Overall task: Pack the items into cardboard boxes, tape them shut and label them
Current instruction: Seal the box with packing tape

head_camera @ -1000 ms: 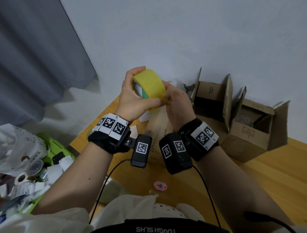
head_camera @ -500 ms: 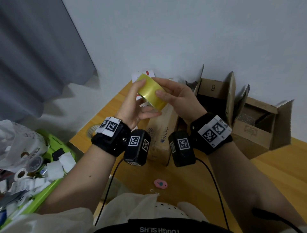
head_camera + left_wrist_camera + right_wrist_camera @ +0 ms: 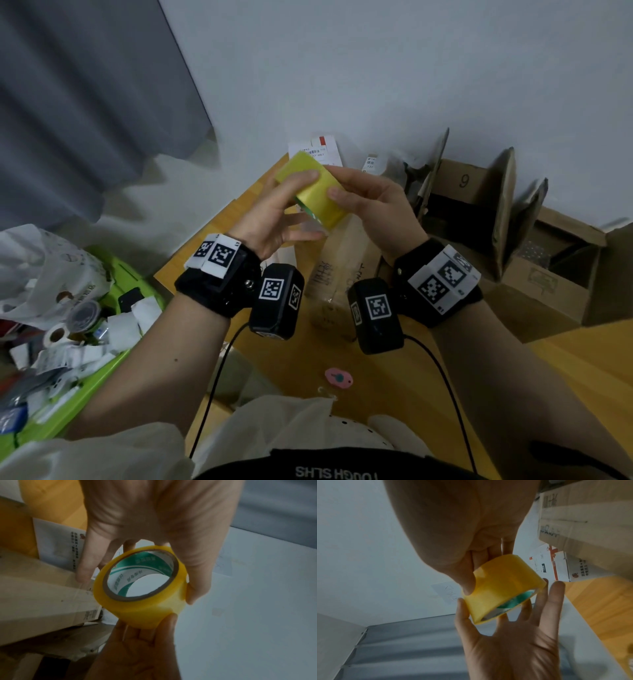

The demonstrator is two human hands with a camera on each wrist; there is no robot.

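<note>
Two hands are raised above the wooden table [image 3: 513,377], at centre frame in the head view, with a roll of yellow packing tape [image 3: 317,190] held between them. Left hand [image 3: 270,219]: palm turned toward the roll, thumb laid on the roll's outer face, remaining fingers spread and nearly straight beneath it; the left wrist view shows the thumb [image 3: 197,586] alongside the rim. Right hand [image 3: 373,205]: thumb pressed on the yellow face, fingers curled round the far side, pinching the roll.

Below the hands lies a long closed cardboard box [image 3: 342,267] bearing handwriting. Two open cardboard boxes stand at right against the wall: one marked "9" [image 3: 462,185] and a second [image 3: 555,274] beside it. Printed labels [image 3: 313,150] lie at the table's far edge. Green bin [image 3: 116,356] of paper scraps, lower left.

Compared with one second ago, the roll sits lower and has turned from edge-on to nearly flat-on, and the left fingers have loosened from a full wrap to a spread support.
</note>
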